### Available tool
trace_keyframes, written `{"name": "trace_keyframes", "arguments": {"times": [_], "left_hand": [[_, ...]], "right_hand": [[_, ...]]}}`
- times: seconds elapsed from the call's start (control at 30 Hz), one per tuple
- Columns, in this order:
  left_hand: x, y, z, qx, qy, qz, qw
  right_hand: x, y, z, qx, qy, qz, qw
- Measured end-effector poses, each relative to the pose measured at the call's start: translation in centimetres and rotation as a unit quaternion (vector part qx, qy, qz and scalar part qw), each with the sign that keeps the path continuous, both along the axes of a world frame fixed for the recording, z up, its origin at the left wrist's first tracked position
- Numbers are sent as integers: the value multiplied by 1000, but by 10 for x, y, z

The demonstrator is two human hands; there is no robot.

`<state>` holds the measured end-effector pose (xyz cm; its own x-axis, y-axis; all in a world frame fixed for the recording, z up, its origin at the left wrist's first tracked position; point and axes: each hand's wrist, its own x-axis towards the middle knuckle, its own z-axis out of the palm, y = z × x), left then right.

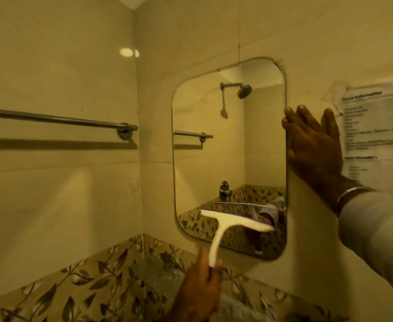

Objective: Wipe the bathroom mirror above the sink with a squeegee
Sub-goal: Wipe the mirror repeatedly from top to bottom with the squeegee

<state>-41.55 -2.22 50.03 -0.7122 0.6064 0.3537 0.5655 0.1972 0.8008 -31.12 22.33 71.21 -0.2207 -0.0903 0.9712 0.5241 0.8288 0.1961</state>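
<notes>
Left hand [199, 284] grips the handle of the white squeegee [232, 225], whose blade lies across the lower part of the mirror [214, 159]; right hand [311, 145] rests flat, fingers straight, on the mirror's right edge, steadying it; the wiping step seems under way, near the bottom; the next move probably calls for lifting the blade to the top for another even pass

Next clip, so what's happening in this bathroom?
A person is wiping the wall mirror with a white squeegee. The left hand grips the handle, and the blade lies across the mirror's lower part. The right hand rests open and flat against the mirror's right edge, beside a printed notice on the wall.
</notes>
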Motion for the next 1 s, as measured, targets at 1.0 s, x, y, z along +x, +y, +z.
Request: {"name": "trace_keyframes", "arguments": {"times": [1.0], "left_hand": [[-202, 57, 111, 142, 251, 126, 949]], "right_hand": [[-1, 4, 0, 5, -10, -18, 1000]]}}
